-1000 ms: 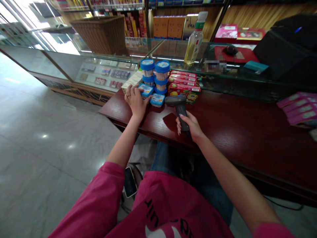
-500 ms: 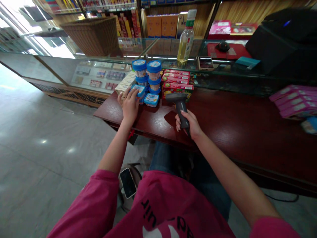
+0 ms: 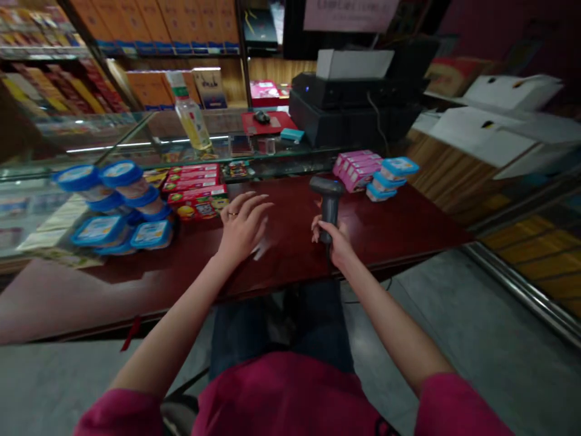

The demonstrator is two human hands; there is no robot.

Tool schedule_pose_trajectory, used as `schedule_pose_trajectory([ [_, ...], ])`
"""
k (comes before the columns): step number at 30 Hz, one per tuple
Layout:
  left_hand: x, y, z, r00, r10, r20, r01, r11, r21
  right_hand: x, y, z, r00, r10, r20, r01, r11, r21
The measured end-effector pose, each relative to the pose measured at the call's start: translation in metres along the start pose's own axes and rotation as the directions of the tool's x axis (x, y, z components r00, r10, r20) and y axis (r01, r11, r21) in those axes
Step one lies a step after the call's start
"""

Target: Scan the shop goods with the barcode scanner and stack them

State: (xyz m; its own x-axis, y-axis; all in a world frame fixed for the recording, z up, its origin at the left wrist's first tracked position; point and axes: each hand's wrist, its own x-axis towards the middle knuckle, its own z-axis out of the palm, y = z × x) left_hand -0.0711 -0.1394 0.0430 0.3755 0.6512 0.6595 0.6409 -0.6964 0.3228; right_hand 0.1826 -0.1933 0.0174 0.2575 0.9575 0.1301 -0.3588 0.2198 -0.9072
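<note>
My right hand grips a dark barcode scanner by its handle, with the head pointing up and to the left. Over the table's middle hovers my left hand, slightly blurred, fingers apart and nothing visible in them. Just behind it lie red snack boxes in a stack. Tubs with blue lids are piled at the left, apart from both hands. At the right end, pink boxes sit beside a small stack of blue-lidded containers.
The dark red wooden table meets a glass counter behind, where a bottle of yellowish liquid stands. Pale boxes lie by the tubs. A black machine and white cartons fill the back right.
My left hand has come off the blue-lidded tub and moved right, past the red boxes. The view has turned right. My right hand still holds the scanner.
</note>
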Motion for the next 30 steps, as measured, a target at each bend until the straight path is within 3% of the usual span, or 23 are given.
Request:
schedule_pose_trajectory([
  [4, 0.072, 0.055, 0.078, 0.988, 0.125, 0.095, -0.114, 0.987, -0.109, -0.003, -0.03, -0.072, 0.966, -0.133, -0.221, 0.129, 0.991, -0.033],
  [7, 0.128, 0.091, 0.137, 0.983, 0.144, 0.113, -0.118, 0.971, -0.21, -0.006, -0.042, -0.106, 0.908, -0.208, -0.364, 0.211, 0.977, -0.031],
  [12, 0.2, 0.145, 0.228, 0.985, 0.045, 0.165, 0.014, 0.939, -0.344, 0.002, -0.042, -0.125, 0.802, -0.185, -0.568, 0.287, 0.953, 0.094],
  [15, 0.218, 0.168, 0.271, 0.98, -0.054, 0.192, 0.125, 0.917, -0.379, 0.008, -0.039, -0.13, 0.751, -0.107, -0.652, 0.3, 0.934, 0.193],
  [17, 0.222, 0.177, 0.291, 0.974, -0.1, 0.201, 0.178, 0.892, -0.417, 0.01, -0.038, -0.133, 0.746, -0.076, -0.662, 0.297, 0.927, 0.228],
  [21, 0.221, 0.186, 0.306, 0.979, -0.118, 0.164, 0.186, 0.844, -0.503, 0.012, -0.037, -0.137, 0.742, -0.066, -0.667, 0.312, 0.915, 0.257],
  [26, 0.208, 0.18, 0.283, 0.987, -0.145, 0.071, 0.16, 0.796, -0.584, 0.009, -0.036, -0.139, 0.764, -0.075, -0.64, 0.289, 0.928, 0.236],
  [28, 0.2, 0.164, 0.266, 0.987, -0.146, 0.063, 0.149, 0.718, -0.68, 0.003, -0.037, -0.14, 0.793, -0.062, -0.607, 0.259, 0.935, 0.243],
  [30, 0.189, 0.138, 0.246, 0.981, -0.152, 0.119, 0.185, 0.557, -0.81, -0.005, -0.041, -0.14, 0.827, -0.031, -0.561, 0.218, 0.938, 0.271],
])
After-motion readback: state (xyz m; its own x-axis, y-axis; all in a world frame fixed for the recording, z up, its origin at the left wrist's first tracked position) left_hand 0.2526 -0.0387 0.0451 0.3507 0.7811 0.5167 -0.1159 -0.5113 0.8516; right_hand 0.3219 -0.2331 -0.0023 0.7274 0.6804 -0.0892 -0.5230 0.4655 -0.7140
